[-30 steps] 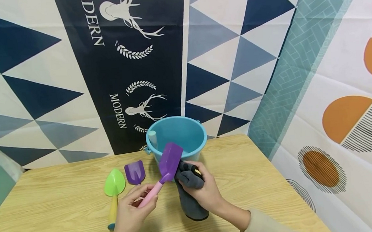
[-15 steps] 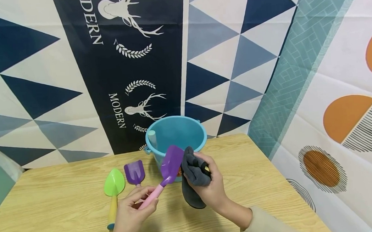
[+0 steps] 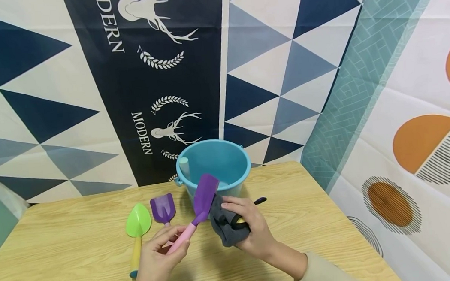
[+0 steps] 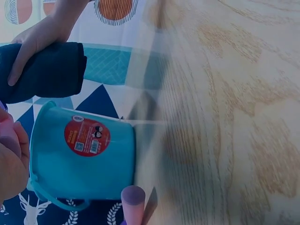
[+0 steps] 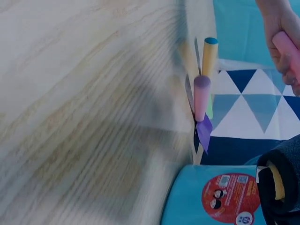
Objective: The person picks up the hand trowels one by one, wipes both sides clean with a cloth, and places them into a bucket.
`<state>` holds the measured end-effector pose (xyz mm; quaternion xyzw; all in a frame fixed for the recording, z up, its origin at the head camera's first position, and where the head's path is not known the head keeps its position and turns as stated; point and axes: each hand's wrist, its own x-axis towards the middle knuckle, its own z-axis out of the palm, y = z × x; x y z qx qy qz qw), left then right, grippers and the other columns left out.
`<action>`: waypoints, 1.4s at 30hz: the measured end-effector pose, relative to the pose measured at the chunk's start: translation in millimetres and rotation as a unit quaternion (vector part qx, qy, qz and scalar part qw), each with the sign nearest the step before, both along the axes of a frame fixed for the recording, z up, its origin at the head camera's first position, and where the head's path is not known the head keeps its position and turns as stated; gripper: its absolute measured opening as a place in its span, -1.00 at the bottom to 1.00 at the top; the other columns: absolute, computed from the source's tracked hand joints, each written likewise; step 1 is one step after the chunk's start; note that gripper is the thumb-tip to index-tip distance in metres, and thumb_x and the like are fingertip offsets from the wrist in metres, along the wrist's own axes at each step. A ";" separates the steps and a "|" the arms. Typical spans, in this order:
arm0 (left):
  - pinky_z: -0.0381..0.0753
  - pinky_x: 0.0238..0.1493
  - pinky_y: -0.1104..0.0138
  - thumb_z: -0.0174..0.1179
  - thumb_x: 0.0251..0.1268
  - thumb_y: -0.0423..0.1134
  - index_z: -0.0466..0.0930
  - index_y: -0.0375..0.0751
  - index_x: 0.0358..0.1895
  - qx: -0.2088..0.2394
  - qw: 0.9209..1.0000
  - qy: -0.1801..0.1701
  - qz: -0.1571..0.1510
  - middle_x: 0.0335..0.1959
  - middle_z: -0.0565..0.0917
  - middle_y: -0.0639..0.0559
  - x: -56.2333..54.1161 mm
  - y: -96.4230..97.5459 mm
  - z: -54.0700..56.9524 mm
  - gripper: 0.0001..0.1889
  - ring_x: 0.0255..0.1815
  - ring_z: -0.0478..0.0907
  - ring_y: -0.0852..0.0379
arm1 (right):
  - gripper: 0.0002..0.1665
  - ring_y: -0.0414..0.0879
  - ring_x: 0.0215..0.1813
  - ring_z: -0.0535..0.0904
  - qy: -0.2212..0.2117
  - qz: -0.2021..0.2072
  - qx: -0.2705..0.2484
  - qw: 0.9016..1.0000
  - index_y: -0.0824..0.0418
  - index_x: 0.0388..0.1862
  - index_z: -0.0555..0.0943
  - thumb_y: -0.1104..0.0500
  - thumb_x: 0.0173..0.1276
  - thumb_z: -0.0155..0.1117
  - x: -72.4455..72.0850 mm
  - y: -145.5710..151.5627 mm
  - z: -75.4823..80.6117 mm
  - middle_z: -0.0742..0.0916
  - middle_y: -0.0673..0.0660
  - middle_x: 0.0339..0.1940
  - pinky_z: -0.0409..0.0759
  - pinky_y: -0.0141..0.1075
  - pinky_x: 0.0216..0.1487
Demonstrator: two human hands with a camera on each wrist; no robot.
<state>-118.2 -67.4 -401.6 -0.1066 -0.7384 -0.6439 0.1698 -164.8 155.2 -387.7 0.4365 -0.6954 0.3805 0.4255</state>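
Note:
In the head view my left hand (image 3: 160, 254) holds a toy shovel by its pink handle (image 3: 182, 238), with the purple blade (image 3: 206, 197) pointing up and away. My right hand (image 3: 253, 231) grips a bunched dark grey cloth (image 3: 225, 226) with black edging and a bit of yellow. The cloth touches the right edge of the blade. One dark end of it sticks out behind the right hand. In the left wrist view the cloth (image 4: 51, 70) hangs in a thick fold under the right hand's fingers. The blade is mostly out of sight in both wrist views.
A blue bucket (image 3: 220, 160) stands behind the hands, a pale rod-like handle (image 3: 184, 168) inside it. Its side bears a red label (image 4: 87, 136). Left of it lie a second purple shovel (image 3: 163, 208) and a green shovel (image 3: 139, 221) with a yellow handle. A patterned wall covering (image 3: 268, 90) rises behind the table.
The cloth swung right, away from the blade, then came back against its edge. Its long hanging end, earlier below the right hand, is now bunched up. The left hand stays nearly still.

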 end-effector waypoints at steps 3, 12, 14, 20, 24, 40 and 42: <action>0.60 -0.54 0.46 0.35 -0.10 -0.56 0.68 -0.30 -0.25 0.005 1.000 0.019 -0.011 -0.33 0.63 0.24 0.8 -1.2 -1.4 -0.74 -0.43 0.52 0.35 | -0.54 -0.01 0.16 0.50 -0.005 0.001 -0.014 1.000 0.33 0.10 0.47 0.11 0.30 0.22 -2.4 3.3 2.8 0.58 0.26 0.09 0.45 -0.34 0.20; 0.61 -0.50 0.48 0.28 -0.08 -0.64 0.66 -0.34 -0.19 0.014 0.991 0.099 -0.086 -0.25 0.64 0.20 3.2 -6.7 -9.0 -0.69 -0.32 0.55 0.39 | -0.52 -0.06 0.24 0.45 -0.019 -0.023 -0.055 0.998 0.41 0.10 0.45 0.13 0.31 0.21 -1.4 6.0 8.1 0.55 0.26 0.14 0.40 -0.38 0.26; 0.62 -0.47 0.48 0.25 -0.08 -0.67 0.65 -0.37 -0.17 0.023 0.987 0.118 -0.104 -0.22 0.65 0.18 1.8 -7.5 -9.8 -0.66 -0.29 0.56 0.39 | -0.55 -0.03 0.19 0.47 0.008 -0.035 -0.042 0.998 0.39 0.07 0.47 0.13 0.31 0.21 -2.2 4.7 9.0 0.56 0.26 0.12 0.42 -0.38 0.23; 0.61 -0.44 0.50 0.22 -0.09 -0.72 0.63 -0.40 -0.12 0.042 0.979 0.149 -0.131 -0.20 0.66 0.13 -0.5 -10.0 -8.0 -0.62 -0.27 0.55 0.36 | -0.70 0.06 -0.06 0.55 0.122 -0.072 0.012 0.990 0.32 -0.09 0.58 0.12 0.32 0.19 -2.5 0.4 12.3 0.64 0.24 -0.01 0.50 -0.22 -0.08; 0.61 -0.45 0.49 0.24 -0.08 -0.69 0.63 -0.38 -0.14 0.032 0.983 0.134 -0.125 -0.20 0.65 0.18 1.8 -14.2 -9.0 -0.64 -0.28 0.56 0.37 | -0.73 0.07 -0.11 0.56 0.159 -0.091 0.040 0.982 0.28 -0.14 0.61 0.10 0.35 0.16 -0.8 0.7 15.0 0.66 0.23 -0.06 0.50 -0.20 -0.20; 0.63 -0.37 0.49 0.22 -0.06 -0.70 0.63 -0.38 -0.10 0.036 0.974 0.152 -0.165 -0.16 0.66 0.12 0.7 -13.5 -14.7 -0.62 -0.23 0.55 0.34 | -0.55 -0.01 0.16 0.48 0.084 0.003 -0.055 0.995 0.48 -0.03 0.48 0.17 0.23 0.29 -3.5 2.5 20.3 0.57 0.29 0.10 0.43 -0.36 0.20; 0.63 -0.38 0.47 0.23 -0.04 -0.68 0.64 -0.37 -0.10 0.028 0.976 0.147 -0.158 -0.16 0.66 0.13 0.7 -12.8 -13.2 -0.63 -0.24 0.55 0.34 | -0.53 -0.02 0.17 0.48 0.083 0.015 -0.060 0.995 0.48 -0.03 0.48 0.16 0.22 0.30 -4.0 0.6 19.7 0.57 0.29 0.10 0.43 -0.36 0.21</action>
